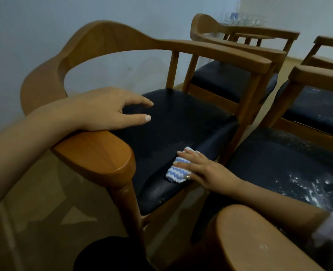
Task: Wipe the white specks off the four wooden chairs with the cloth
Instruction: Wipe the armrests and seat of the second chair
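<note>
A wooden armchair [111, 38] with a dark seat [173, 124] stands right in front of me. My left hand [111, 108] rests on its near armrest [95, 153], fingers straight and reaching over the seat. My right hand [202, 171] presses a blue-and-white striped cloth [176, 171] flat against the front part of the seat. A second chair's seat [290, 169] at the right is covered with white specks. Two further chairs [240, 36] [322, 106] stand behind, the right one also speckled.
A pale wall [44, 26] runs behind the chairs. The floor [35, 202] is beige tile. Another wooden armrest [255, 241] with a few white specks sits at the bottom right. Glassware [243, 18] shows faintly at the far back.
</note>
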Tool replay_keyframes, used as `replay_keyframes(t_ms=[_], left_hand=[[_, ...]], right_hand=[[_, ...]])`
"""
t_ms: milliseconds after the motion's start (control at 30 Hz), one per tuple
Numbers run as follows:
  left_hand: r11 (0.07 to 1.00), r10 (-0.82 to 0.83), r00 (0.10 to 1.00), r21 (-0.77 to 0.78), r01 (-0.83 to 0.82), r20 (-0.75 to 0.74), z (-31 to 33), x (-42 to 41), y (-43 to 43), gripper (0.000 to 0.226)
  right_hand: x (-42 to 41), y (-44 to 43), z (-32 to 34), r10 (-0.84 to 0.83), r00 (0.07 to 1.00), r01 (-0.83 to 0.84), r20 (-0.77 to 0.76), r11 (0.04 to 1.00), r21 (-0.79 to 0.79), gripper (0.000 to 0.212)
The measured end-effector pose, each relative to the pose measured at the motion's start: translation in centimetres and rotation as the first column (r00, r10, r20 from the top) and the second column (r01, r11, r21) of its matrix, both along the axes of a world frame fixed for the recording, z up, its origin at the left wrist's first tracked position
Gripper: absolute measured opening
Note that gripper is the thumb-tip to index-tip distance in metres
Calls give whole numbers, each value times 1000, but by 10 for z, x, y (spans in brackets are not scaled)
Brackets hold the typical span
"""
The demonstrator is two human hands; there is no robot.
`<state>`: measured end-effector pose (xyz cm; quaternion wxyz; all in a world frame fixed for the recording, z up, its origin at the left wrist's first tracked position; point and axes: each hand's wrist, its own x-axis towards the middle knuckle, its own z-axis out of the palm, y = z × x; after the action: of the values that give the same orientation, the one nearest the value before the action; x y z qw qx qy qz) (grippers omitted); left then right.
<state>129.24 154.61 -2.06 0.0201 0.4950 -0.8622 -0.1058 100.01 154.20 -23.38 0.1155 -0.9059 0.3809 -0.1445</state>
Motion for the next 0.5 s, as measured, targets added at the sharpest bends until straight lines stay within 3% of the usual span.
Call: replay_keyframes(t_ms=[267, 500], left_hand=[[1000, 2, 1000, 15, -2, -18, -2, -1, -1, 81], [1000, -11, 1000, -7, 11, -4, -4, -4, -5, 78]], right_hand=[[-39, -21, 13, -283, 958, 276, 40, 952, 135, 52], [-28, -9, 11, -270, 958, 253, 95, 954, 159, 47]])
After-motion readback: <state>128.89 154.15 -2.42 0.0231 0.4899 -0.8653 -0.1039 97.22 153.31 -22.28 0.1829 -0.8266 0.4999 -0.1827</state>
